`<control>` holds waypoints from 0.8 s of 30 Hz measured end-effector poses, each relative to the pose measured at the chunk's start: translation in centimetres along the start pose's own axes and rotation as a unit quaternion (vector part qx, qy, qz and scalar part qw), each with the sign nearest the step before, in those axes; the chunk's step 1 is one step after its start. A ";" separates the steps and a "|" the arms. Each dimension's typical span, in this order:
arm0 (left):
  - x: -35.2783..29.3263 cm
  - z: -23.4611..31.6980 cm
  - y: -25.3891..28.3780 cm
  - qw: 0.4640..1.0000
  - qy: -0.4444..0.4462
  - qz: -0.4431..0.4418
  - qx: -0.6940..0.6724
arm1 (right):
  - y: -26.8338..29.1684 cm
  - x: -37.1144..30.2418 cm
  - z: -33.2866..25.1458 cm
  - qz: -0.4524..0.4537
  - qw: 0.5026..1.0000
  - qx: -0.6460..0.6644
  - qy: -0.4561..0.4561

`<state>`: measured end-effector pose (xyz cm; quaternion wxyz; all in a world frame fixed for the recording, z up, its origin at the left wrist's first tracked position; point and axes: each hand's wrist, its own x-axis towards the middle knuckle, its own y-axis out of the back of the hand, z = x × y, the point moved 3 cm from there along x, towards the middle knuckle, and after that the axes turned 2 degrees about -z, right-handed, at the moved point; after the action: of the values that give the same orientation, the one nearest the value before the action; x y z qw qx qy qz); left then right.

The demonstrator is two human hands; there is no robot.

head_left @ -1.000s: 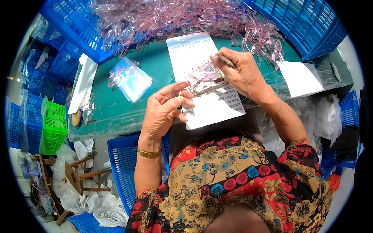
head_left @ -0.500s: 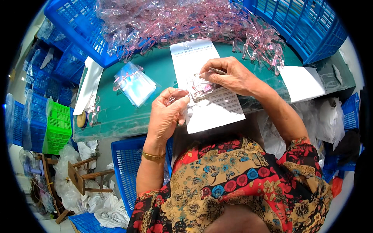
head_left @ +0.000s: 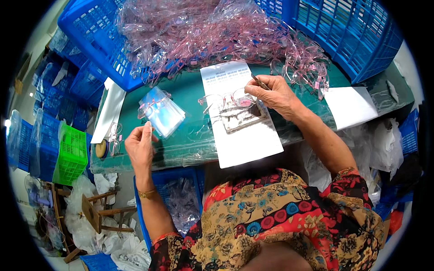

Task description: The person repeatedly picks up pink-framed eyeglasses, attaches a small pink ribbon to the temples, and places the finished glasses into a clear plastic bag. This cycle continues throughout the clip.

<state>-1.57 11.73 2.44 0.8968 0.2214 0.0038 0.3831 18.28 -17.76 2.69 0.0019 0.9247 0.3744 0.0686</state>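
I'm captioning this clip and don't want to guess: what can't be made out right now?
All in the head view:
White sheet: its print, too small to read.
Dark slender tool: its lower end, hidden by the right hand.
Left hand: anything pinched in it, hidden by its own fingers.
Heap of pink glasses: the count, lost in their overlap.
Lower blue basket: some contents, hidden by the left forearm.

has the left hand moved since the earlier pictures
Yes: the left hand has moved left, away from the white sheet, toward the clear sleeves.
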 end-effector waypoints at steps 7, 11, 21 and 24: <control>4.6 -1.7 0.1 0.951 0.025 0.012 0.307 | 1.3 1.0 1.3 0.068 0.989 -0.108 0.076; 4.5 -1.9 -0.6 0.953 -0.020 0.016 0.301 | 2.3 1.1 1.9 0.081 0.970 -0.210 0.090; 3.9 -3.2 1.1 0.989 0.097 -0.104 -0.042 | 1.3 -0.6 0.1 0.064 0.942 -0.305 0.123; 3.9 -4.5 1.5 0.975 0.131 -0.134 -0.118 | 1.4 -0.5 0.9 0.049 0.957 -0.273 0.089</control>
<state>-0.68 17.11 -0.33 0.9516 0.0592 0.1053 0.2827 19.00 -19.13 1.83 0.2170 0.8964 0.2943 0.2505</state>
